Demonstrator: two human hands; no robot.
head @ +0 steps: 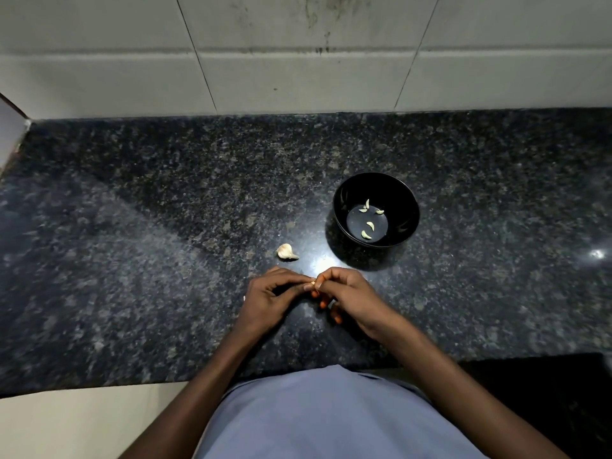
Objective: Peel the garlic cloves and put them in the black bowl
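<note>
A: Any brand, label or writing to read?

B: None shows on the bowl, the tiles or the shirt (pixel 318 419).

A: Then the hands, nearest first.

B: Both forearms reach out from the grey-blue shirt over the speckled dark tabletop (pixel 132 260). The left hand (pixel 268 294) and right hand (pixel 347 293) meet on the near side of the black bowl (pixel 376 185), knuckles up. Their fingers are curled, and thumb and forefinger tips pinch one small garlic clove (pixel 312 285) between them. It is mostly hidden, so I cannot tell how much skin is off.

A: And beyond the hands?

B: A papery garlic piece (pixel 286 252) lies on the tabletop just left of the bowl, apart from it. Inside the bowl lie five peeled cloves (pixel 367 223). Behind the bowl, pale wall tiles (pixel 298 54), smudged.
</note>
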